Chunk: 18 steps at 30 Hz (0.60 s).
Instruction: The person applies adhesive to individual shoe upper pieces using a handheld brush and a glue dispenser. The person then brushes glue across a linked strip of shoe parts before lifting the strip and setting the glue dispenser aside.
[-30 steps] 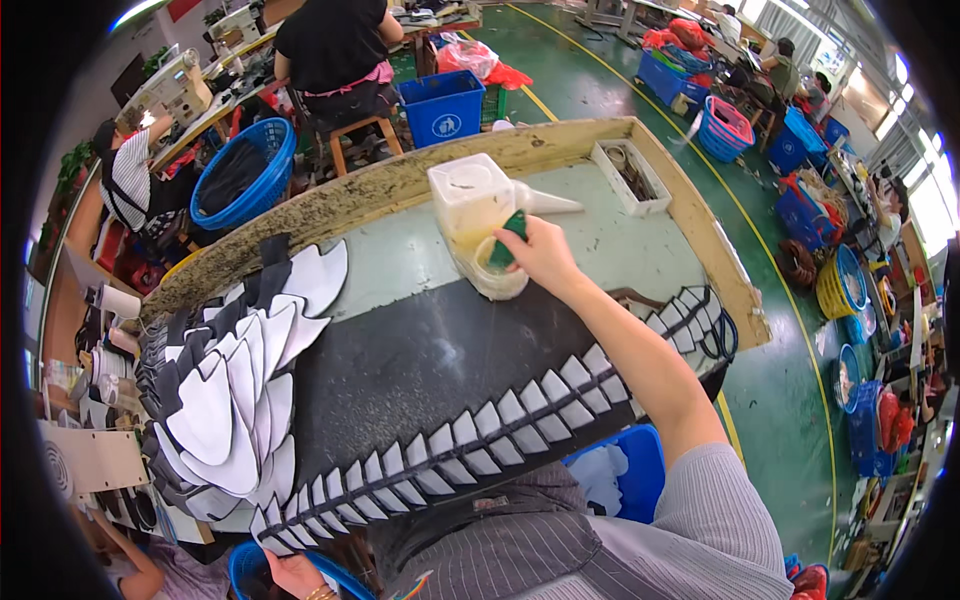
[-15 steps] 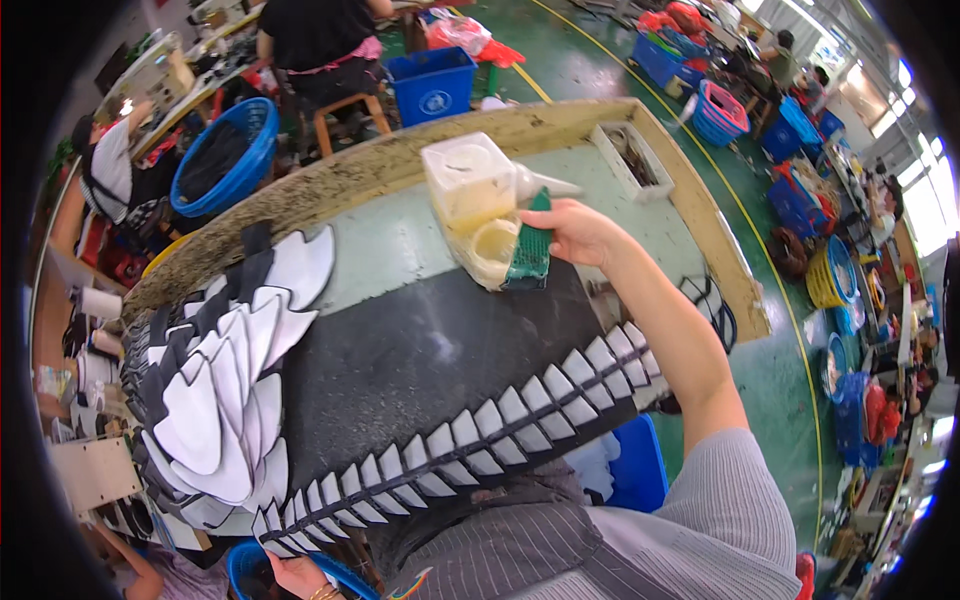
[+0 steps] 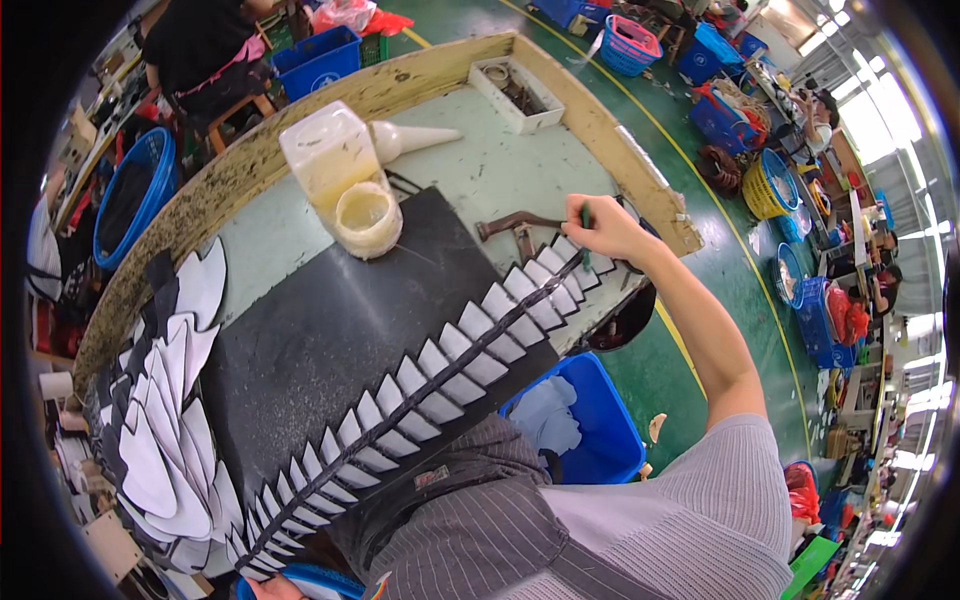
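Observation:
A long row of overlapping light-grey pieces with black edges (image 3: 432,388) runs diagonally along the front of a black board (image 3: 300,300). At the row's upper right end, my right hand (image 3: 605,230) is closed on a flat green spreader (image 3: 586,235), seen nearly edge-on against the last pieces. My left hand (image 3: 275,588), partly cut off by the lower edge, pinches the row's lower left end. A dark wet-looking strip runs along the middle of the row. Beyond the board, a cloudy plastic container with a round open pot (image 3: 366,215) holds yellowish glue.
White cut pieces (image 3: 165,450) are heaped at the left. A hammer-like tool (image 3: 520,222) lies near my right hand. A white tray (image 3: 517,95) sits in the far corner by the wooden rim (image 3: 620,140). A blue bin (image 3: 600,430) stands beside me; co-workers sit beyond.
My right hand has moved the green spreader from the glue pot down to the row's right end. The view has shifted rightward. My left hand stays at the lower left end.

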Available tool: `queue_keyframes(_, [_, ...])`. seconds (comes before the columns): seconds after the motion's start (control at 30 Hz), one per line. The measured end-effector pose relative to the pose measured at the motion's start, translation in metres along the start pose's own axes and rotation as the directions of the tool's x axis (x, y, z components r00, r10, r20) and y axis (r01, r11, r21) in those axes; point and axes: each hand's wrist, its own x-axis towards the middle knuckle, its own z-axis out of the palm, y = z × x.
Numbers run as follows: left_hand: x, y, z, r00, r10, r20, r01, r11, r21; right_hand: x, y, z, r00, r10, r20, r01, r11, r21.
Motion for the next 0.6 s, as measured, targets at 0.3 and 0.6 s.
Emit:
queue_keyframes(0.3, [0.027, -0.047, 0.028, 0.939, 0.326, -0.105, -0.316, 0.943, 0.106, -0.044, 0.081, -0.043, 0.894, 0.058, -0.443, 0.069, 0.962, 0.266])
queue_keyframes(0.6, [0.031, -0.057, 0.030, 0.929, 0.338, -0.153, -0.337, 0.941, 0.031, -0.054, 0.099, -0.030, 0.751, 0.330, -0.571, -0.066, 0.899, 0.433])
